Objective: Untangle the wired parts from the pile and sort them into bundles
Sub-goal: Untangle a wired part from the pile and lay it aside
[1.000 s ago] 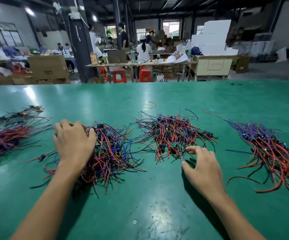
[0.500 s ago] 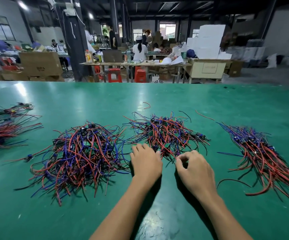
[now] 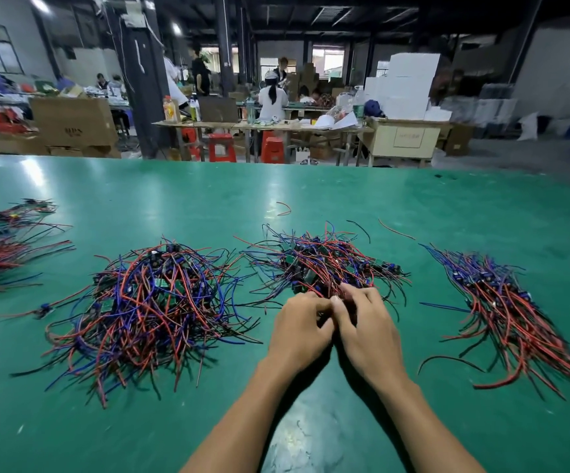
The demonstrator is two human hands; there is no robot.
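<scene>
Green table (image 3: 311, 199), glossy w/ glare patches; far edge runs straight across, bare strip between it and the wires. Middle pile (image 3: 324, 261) of red/blue/black wired parts sits centre; both hands at its near edge. Left hand (image 3: 299, 331) and right hand (image 3: 367, 327) touch each other, fingers curled into the nearest strands, pinching wires of that pile btwn them; exact strands hidden by the knuckles. Forearms come in from the bottom edge, open tabletop either side of them. Big pile (image 3: 147, 308) lies to the left, just beside the middle one, loose ends nearly meeting. Right bundle (image 3: 502, 302) is combed out, wires fanning toward the near right corner, apart from the hands. Left bundles (image 3: 0, 247) run off the left edge, well apart. Stray red wire (image 3: 283, 208) and another (image 3: 396, 229) lie beyond the middle pile. Room behind: dim workshop, cardboard boxes, red stools, worktables, white cartons stacked, several ppl at benches.
</scene>
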